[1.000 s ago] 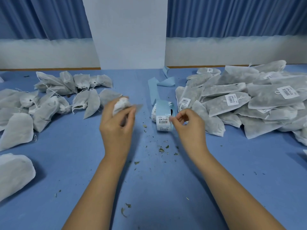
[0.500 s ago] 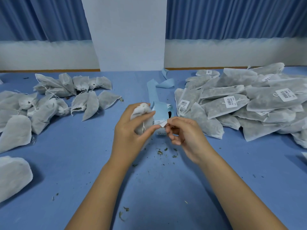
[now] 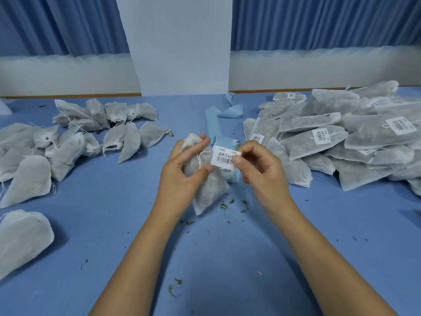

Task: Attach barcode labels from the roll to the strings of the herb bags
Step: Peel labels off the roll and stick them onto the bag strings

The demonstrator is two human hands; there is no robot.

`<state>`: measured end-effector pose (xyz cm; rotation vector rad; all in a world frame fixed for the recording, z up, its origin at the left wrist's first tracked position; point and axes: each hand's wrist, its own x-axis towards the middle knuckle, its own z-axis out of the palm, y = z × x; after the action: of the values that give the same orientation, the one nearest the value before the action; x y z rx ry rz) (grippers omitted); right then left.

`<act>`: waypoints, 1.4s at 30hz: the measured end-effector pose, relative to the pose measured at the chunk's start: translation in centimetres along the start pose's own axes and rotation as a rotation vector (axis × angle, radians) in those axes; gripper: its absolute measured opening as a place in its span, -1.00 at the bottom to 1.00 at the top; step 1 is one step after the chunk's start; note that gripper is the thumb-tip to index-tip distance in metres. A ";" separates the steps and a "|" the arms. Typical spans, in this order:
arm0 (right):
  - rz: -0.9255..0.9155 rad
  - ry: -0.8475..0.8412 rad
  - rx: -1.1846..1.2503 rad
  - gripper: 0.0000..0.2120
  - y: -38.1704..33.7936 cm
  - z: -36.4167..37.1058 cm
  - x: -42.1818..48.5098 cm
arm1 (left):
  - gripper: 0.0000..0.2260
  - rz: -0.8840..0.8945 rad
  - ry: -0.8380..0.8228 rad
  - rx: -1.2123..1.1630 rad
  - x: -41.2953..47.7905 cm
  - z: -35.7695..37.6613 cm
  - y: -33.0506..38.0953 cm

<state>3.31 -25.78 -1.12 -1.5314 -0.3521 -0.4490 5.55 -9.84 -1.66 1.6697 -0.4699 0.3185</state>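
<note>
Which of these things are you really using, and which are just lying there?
In use: left hand, herb bag, its string, right hand, barcode label, label roll, unlabelled bags waiting on the left.

Lying about: herb crumbs, peeled backing strip, finished labelled bags on the right.

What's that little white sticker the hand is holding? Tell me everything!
The barcode label is a white paper-like rectangle with black bars and a line of writing I cannot read. It faces up, above the label roll. The right hand pinches its right edge; its left edge is by the string of the herb bag, beside the thumb of the left hand.
</note>
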 end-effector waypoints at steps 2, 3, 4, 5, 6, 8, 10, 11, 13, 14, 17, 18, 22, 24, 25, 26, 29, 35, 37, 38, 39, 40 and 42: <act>0.009 -0.049 -0.022 -0.90 0.2 0.3 -0.1 | -0.55 0.028 -0.068 0.009 -0.1 0.2 -0.1; 0.014 -0.073 -0.042 -0.90 0.3 0.5 -0.2 | -0.54 0.040 -0.095 0.011 -0.1 0.3 -0.2; 0.015 -0.096 -0.068 -0.91 0.4 0.7 -0.2 | -0.54 0.048 -0.119 0.012 -0.2 0.4 -0.2; 0.013 -0.113 -0.099 -0.91 0.6 0.8 -0.3 | -0.54 0.053 -0.140 0.013 -0.2 0.5 -0.3; 0.009 -0.121 -0.132 -0.92 0.7 0.8 -0.3 | -0.53 0.058 -0.158 0.012 -0.3 0.6 -0.3; 0.014 -0.112 -0.199 -0.91 1.0 0.8 -0.3 | -0.46 0.069 -0.186 0.011 -0.3 0.6 -0.4; 0.040 -0.100 -0.246 -0.89 1.3 0.7 -0.2 | -0.41 0.078 -0.203 0.022 -0.2 0.5 -0.5; 0.051 -0.096 -0.263 -0.88 1.3 0.7 -0.2 | -0.40 0.080 -0.214 0.022 -0.3 0.5 -0.5; 0.057 -0.082 -0.288 -0.87 1.3 0.7 -0.2 | -0.38 0.088 -0.248 0.020 -0.3 0.4 -0.5; 0.059 -0.072 -0.293 -0.87 1.3 0.7 -0.2 | -0.37 0.096 -0.262 0.024 -0.3 0.4 -0.5; 0.069 -0.037 -0.290 -0.84 1.1 0.8 -0.2 | -0.47 0.100 -0.249 -0.029 -0.3 0.4 -0.5; 0.073 -0.008 -0.299 -0.82 1.0 0.8 -0.2 | -0.54 0.094 -0.230 -0.063 -0.3 0.4 -0.5; 0.058 0.134 -0.380 -0.78 1.0 0.8 -0.3 | -0.64 0.084 -0.200 -0.109 -0.3 0.6 -0.5; 0.079 0.155 -0.352 -0.79 1.0 0.7 -0.1 | -0.63 0.077 -0.209 -0.122 -0.3 0.6 -0.6; 0.118 0.152 -0.275 -0.76 1.1 0.6 0.0 | -0.62 0.071 -0.210 -0.130 -0.3 0.6 -0.6; 0.163 0.130 -0.160 -0.74 1.1 0.5 0.0 | -0.62 0.063 -0.210 -0.145 -0.3 0.6 -0.7; 0.242 0.009 0.098 -0.91 1.1 0.4 0.0 | -0.61 0.053 -0.214 -0.208 -0.4 0.3 -0.6; 0.210 0.199 0.054 -0.80 0.4 -0.1 -0.3 | -0.36 -0.206 -0.045 -0.142 0.0 2.2 0.6; 0.217 0.234 0.043 -0.84 0.0 -0.8 -0.8 | -0.45 -0.303 0.025 -0.135 -0.2 3.6 0.7; 0.239 0.219 0.057 -0.87 -0.2 -1.5 -1.0 | -0.52 -0.296 0.048 -0.156 -0.3 4.2 0.9; 0.274 0.185 0.074 -0.92 -0.6 -2.3 -1.3 | -0.57 -0.271 0.072 -0.161 -0.3 4.9 1.1; 0.311 0.142 0.085 -0.95 -1.0 -3.1 -1.6 | -0.60 -0.242 0.097 -0.153 -0.2 5.5 1.5; 0.337 0.114 0.068 -0.95 -1.7 -4.9 -2.2 | -0.63 -0.206 0.109 -0.129 0.1 6.9 2.3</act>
<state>0.27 -30.50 -0.80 -1.4573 -0.0174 -0.2541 4.09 -16.88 -0.63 1.5509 -0.2297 0.2217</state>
